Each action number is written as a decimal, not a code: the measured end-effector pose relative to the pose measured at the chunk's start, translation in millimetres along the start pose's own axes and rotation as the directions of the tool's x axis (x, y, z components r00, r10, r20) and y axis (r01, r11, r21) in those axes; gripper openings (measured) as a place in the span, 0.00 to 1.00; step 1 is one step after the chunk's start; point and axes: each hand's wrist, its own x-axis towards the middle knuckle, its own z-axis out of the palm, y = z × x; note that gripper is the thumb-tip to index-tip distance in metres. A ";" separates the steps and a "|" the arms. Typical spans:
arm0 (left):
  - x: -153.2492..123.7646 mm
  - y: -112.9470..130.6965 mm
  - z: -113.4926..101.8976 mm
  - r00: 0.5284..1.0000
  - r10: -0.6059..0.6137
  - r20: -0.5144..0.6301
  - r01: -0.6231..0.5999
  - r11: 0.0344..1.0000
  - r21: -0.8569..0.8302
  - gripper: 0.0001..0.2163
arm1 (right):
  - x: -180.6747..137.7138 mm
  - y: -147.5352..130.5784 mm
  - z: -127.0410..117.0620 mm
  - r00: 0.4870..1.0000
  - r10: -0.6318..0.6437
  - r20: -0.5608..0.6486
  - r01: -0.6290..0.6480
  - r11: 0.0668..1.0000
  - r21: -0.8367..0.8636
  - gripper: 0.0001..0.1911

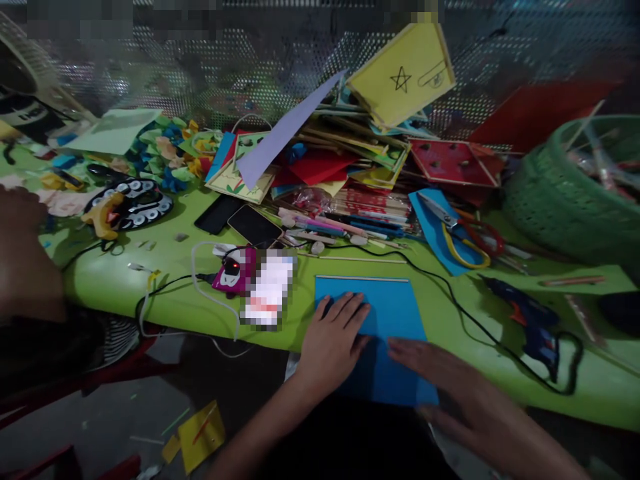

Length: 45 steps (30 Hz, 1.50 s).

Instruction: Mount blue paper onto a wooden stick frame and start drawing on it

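Note:
A blue paper sheet [395,313] lies on the green table [170,300], its near part hanging over the table's front edge. My left hand [333,343] rests flat on the sheet's left side with fingers spread. My right hand [450,383] lies flat on the sheet's lower right part, fingers pointing left. Neither hand grips anything. A thin wooden stick [363,278] lies along the sheet's far edge.
A blue glue gun [533,323] with a black cord lies to the right. Scissors [457,227] sit on blue paper behind. A heap of coloured paper [345,160], a green basket [575,193], two phones [240,220] and another person's arm [25,260] at left.

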 end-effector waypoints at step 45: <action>-3.7 22.2 -19.2 0.971 -0.173 0.165 0.130 0.961 0.244 0.25 | 34.2 106.1 -25.2 0.891 0.222 -0.396 -0.217 0.974 0.059 0.16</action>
